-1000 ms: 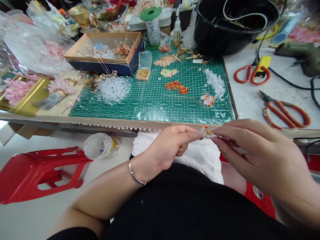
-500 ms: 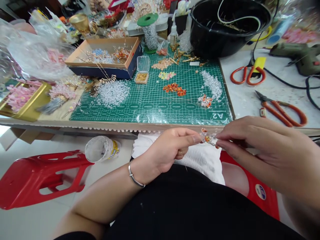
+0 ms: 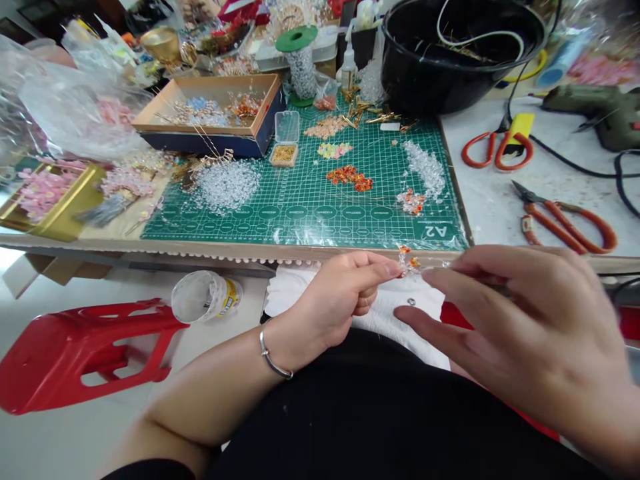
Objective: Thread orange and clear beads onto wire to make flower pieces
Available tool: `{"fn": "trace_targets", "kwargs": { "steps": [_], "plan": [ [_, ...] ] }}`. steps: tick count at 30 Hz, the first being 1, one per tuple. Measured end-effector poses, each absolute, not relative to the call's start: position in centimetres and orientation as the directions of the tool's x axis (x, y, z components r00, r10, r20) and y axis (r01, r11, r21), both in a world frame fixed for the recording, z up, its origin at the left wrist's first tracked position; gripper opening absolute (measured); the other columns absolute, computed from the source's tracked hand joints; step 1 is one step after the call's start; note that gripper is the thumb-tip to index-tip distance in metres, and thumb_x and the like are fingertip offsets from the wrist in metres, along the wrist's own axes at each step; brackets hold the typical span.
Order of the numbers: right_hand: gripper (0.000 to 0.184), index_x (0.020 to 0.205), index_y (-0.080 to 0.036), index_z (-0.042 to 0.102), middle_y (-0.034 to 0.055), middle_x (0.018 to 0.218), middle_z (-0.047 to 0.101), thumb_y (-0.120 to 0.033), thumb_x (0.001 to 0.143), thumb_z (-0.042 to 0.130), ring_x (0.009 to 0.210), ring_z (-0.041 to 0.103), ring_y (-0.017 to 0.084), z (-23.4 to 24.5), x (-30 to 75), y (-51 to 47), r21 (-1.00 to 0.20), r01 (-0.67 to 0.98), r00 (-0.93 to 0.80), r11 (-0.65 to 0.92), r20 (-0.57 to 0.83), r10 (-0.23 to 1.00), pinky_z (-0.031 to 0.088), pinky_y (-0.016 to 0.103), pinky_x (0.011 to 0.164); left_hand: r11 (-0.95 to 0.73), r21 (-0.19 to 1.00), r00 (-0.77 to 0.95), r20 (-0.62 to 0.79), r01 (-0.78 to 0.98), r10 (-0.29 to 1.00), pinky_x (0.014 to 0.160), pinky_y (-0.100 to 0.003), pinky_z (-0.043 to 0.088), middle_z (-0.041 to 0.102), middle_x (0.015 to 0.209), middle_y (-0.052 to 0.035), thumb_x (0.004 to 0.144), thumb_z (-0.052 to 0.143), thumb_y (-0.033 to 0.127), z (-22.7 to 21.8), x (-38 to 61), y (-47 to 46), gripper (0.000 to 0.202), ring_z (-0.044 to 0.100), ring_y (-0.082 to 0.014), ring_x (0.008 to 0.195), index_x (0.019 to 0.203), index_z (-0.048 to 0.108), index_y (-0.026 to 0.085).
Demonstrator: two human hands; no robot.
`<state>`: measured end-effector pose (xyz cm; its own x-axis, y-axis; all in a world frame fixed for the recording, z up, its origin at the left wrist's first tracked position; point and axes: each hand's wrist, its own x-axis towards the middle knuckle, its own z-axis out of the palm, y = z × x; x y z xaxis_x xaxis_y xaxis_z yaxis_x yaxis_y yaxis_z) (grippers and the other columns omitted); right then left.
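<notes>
My left hand (image 3: 345, 293) pinches a small beaded spray (image 3: 407, 260) with clear and orange beads, held just in front of the table edge. Right beside the spray is my right hand (image 3: 505, 320), slightly blurred, its thumb spread well away from the forefinger. The forefinger tip is close to the spray; whether it touches cannot be made out. A small clear bead (image 3: 411, 302) shows near the thumb tip, against the white cloth (image 3: 385, 313) on my lap. On the green cutting mat (image 3: 300, 193) lie orange beads (image 3: 350, 177) and a clear-and-orange beaded cluster (image 3: 411, 201).
Clear beads (image 3: 227, 185) are heaped on the mat's left, near a box (image 3: 200, 142) of beaded pieces. At right lie pliers (image 3: 565, 217), orange-handled scissors (image 3: 500, 150) and a glue gun (image 3: 595, 110). A black basin (image 3: 455, 67) stands behind; a red stool (image 3: 90, 353) is at lower left.
My right thumb and forefinger have parted from their pinch at the spray, and the hand has opened. The left hand keeps its grip; the spray now sits more upright.
</notes>
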<state>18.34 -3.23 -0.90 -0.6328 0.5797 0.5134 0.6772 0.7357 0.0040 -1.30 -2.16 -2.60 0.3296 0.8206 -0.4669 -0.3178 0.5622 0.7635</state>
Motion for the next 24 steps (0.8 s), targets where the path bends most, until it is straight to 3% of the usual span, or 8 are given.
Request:
{"fn": "trace_targets", "kwargs": {
  "steps": [7, 9, 13, 15, 21, 24],
  "plan": [
    [0.02, 0.105, -0.019, 0.063, 0.0162, 0.093, 0.073, -0.02, 0.086, 0.07, 0.078, 0.066, 0.036, -1.6, 18.2, -2.6, 0.017, 0.671, -0.653, 0.741, 0.487, 0.58, 0.047, 0.047, 0.063, 0.569, 0.763, 0.345, -0.469, -0.305, 0.813, 0.045, -0.025, 0.01, 0.029, 0.048, 0.0108, 0.084, 0.074, 0.033, -2.6, -1.1, -2.4, 0.024, 0.016, -0.0045, 0.045, 0.073, 0.06, 0.016],
    [0.013, 0.102, -0.021, 0.063, 0.0135, 0.092, 0.075, -0.017, 0.09, 0.065, 0.077, 0.068, 0.033, -1.3, 18.4, -2.3, -0.093, 0.657, -0.634, 0.748, 0.47, 0.615, 0.05, 0.046, 0.065, 0.559, 0.777, 0.336, -0.464, -0.291, 0.82, 0.045, -0.026, 0.009, 0.029, 0.048, 0.0107, 0.083, 0.075, 0.035, -2.7, -1.3, -2.4, 0.024, 0.016, -0.0045, 0.044, 0.075, 0.062, 0.016],
    [0.011, 0.093, -0.025, 0.065, 0.0046, 0.083, 0.075, -0.018, 0.095, 0.056, 0.072, 0.071, 0.024, -0.6, 18.4, -1.3, -0.431, 0.642, -0.543, 0.634, 0.329, 0.773, 0.053, 0.037, 0.061, 0.544, 0.805, 0.34, -0.456, -0.236, 0.822, 0.046, -0.027, 0.009, 0.034, 0.05, 0.0094, 0.079, 0.078, 0.04, -2.6, -1.4, -2.4, 0.026, 0.018, -0.0049, 0.046, 0.08, 0.068, 0.016],
    [0.013, 0.09, -0.026, 0.067, 0.0015, 0.078, 0.074, -0.022, 0.096, 0.056, 0.066, 0.069, 0.021, -0.3, 18.4, -0.9, -0.49, 0.639, -0.53, 0.593, 0.278, 0.801, 0.05, 0.032, 0.053, 0.546, 0.81, 0.353, -0.457, -0.214, 0.816, 0.047, -0.026, 0.012, 0.034, 0.05, 0.0093, 0.079, 0.079, 0.039, -2.5, -1.4, -2.4, 0.024, 0.019, -0.005, 0.046, 0.08, 0.07, 0.017],
    [0.005, 0.096, -0.024, 0.066, 0.0019, 0.08, 0.074, -0.023, 0.096, 0.061, 0.068, 0.068, 0.018, 0.4, 19.4, -1.2, -0.347, 0.618, -0.602, 0.705, 0.369, 0.709, 0.048, 0.031, 0.056, 0.533, 0.822, 0.354, -0.446, -0.202, 0.822, 0.049, -0.025, 0.019, 0.036, 0.05, 0.0091, 0.08, 0.078, 0.035, -2.4, -1.5, -2.4, 0.019, 0.023, -0.0053, 0.048, 0.079, 0.073, 0.017],
    [0.019, 0.11, -0.025, 0.066, 0.0053, 0.097, 0.075, -0.02, 0.092, 0.067, 0.082, 0.071, 0.023, 0.7, 20.6, -1.7, -0.273, 0.616, -0.602, 0.739, 0.443, 0.665, 0.053, 0.036, 0.069, 0.503, 0.841, 0.315, -0.431, -0.2, 0.845, 0.048, -0.024, 0.019, 0.046, 0.055, 0.0074, 0.078, 0.081, 0.038, -2.7, -1.9, -2.3, 0.023, 0.027, -0.0049, 0.049, 0.083, 0.073, 0.017]
  ]
}}
